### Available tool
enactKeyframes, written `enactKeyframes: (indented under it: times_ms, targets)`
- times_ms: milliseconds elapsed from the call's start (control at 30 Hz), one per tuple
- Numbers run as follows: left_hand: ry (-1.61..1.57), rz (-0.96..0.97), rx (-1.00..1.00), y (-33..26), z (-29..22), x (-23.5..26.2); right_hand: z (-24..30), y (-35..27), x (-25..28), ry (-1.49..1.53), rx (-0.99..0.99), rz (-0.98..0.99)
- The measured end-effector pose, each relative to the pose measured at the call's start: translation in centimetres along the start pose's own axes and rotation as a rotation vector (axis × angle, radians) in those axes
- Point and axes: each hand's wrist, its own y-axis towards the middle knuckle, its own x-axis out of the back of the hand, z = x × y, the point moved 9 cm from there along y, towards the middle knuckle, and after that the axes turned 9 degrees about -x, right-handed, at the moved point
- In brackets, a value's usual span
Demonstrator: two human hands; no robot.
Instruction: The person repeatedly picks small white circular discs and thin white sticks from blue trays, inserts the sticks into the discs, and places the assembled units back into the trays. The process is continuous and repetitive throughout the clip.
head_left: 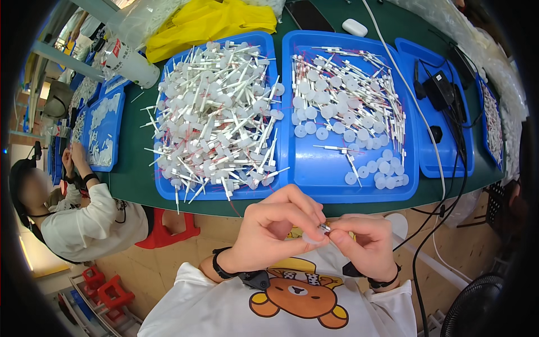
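Note:
Before my chest, at the near edge of the table, both hands meet fingertip to fingertip. My left hand (pixel 275 227) is closed in a pinch around a small translucent white disc (pixel 312 238). A tiny shiny metallic piece (pixel 324 228) shows between the two hands at the disc's side. Thumb and forefinger of my right hand (pixel 368 242) press together on that piece, covering most of it. Just beyond lies a blue tray (pixel 314 191) with loose white discs (pixel 387 171) and thin white rods with red wires (pixel 387 95).
A second blue tray (pixel 168 190) is heaped with rod-and-disc pieces (pixel 219 123). Further right, another blue tray (pixel 432 163) holds a black adapter (pixel 439 90) and cables. A white cable (pixel 387 50) crosses the trays. A cup (pixel 132 64) and yellow bag (pixel 208 22) stand behind. Someone (pixel 84 219) works at left.

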Motion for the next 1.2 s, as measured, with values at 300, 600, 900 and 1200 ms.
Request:
enactKeyframes:
  times_ms: [300,600,900,1200]
  targets:
    - [0.186,0.06,-0.005,-0.2,0.2,0.2,2.3,0.0,0.3,-0.278,0.217,-0.07]
    - [0.329,-0.005,-0.075,-0.4,-0.6,0.7,3.4,-0.8,0.1,-0.427,0.328,-0.093]
    - [0.159,0.067,0.08,-1.0,0.7,0.8,5.8,-2.8,-1.7,-0.906,0.662,-0.083]
    - [0.236,0.092,0.112,-0.7,0.6,0.8,6.6,-3.4,-3.0,-1.192,0.727,-0.05]
